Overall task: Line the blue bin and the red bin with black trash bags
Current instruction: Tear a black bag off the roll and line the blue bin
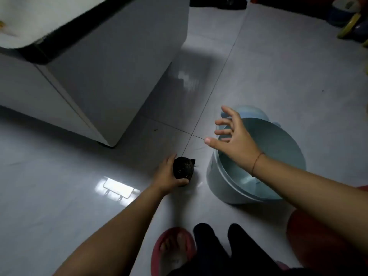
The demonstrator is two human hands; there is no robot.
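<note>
A pale blue bin [282, 148] stands open on the grey tiled floor, right of centre, with nothing lining it. The red bin [318, 240] shows only in part at the lower right, under my right forearm. My left hand [167, 174] grips a black roll of trash bags [183, 167] low over the floor, just left of the blue bin. My right hand [233, 136] hovers over the blue bin's near-left rim with its fingers spread, holding nothing.
A large white appliance [95, 76] with a dark lid edge fills the upper left. Coloured items [350, 18] sit at the top right corner. My foot in a pink slipper [171, 250] and dark trouser legs are at the bottom centre.
</note>
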